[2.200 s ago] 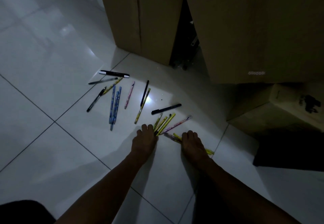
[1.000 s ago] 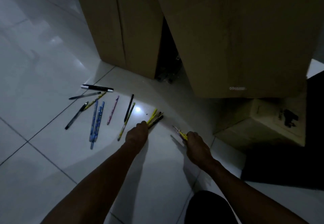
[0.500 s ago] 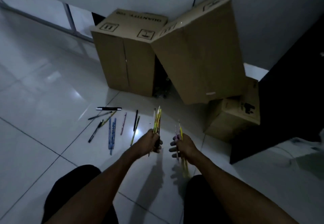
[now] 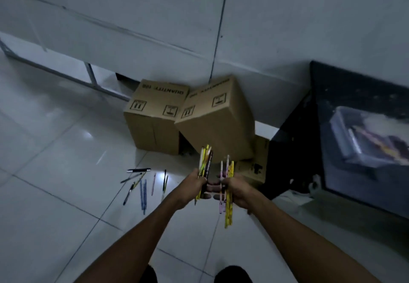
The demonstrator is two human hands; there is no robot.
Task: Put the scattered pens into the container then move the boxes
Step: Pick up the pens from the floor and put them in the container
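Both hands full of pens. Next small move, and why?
Probably carry both to the translucent plastic tub on the dark table at right: left hand grips a yellow-and-black pen bundle, right hand a yellow-and-pink pen bundle, so neither can collect the loose pens on the tiled floor.

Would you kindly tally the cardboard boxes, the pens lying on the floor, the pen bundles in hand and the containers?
Cardboard boxes: 3
Pens on the floor: 9
Pen bundles: 2, one held in the left hand, one in the right hand
Container: 1
Total: 15
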